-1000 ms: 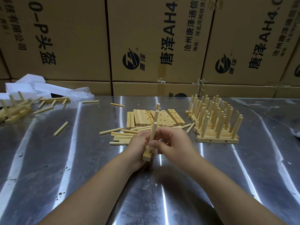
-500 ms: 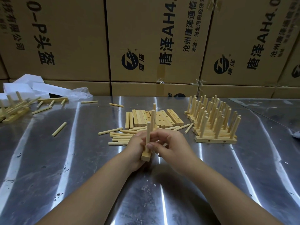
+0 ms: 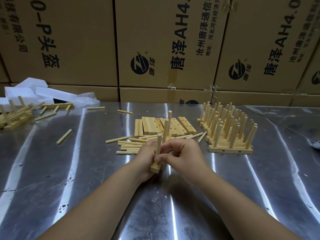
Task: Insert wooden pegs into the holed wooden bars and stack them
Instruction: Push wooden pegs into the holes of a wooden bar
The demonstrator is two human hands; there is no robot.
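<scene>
Third peg seating, many bars left.
Your left hand [image 3: 147, 158] grips the bar [image 3: 154, 169] mid-counter [image 3: 86, 170]; fingers [image 3: 173, 149] of your right hand [image 3: 187, 157] pinch its nearest peg [image 3: 158, 144]. Finished stack [image 3: 228, 135] stands right, blank bars [image 3: 152, 126] and loose pegs [image 3: 128, 146] beyond.

Bare forearms [image 3: 107, 193], bare left hand [image 3: 145, 159], right hand [image 3: 188, 157]

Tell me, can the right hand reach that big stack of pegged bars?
Probably yes. The right hand is pinching a peg, but the stack of pegged bars sits just to its right, with only bare table between.
</scene>
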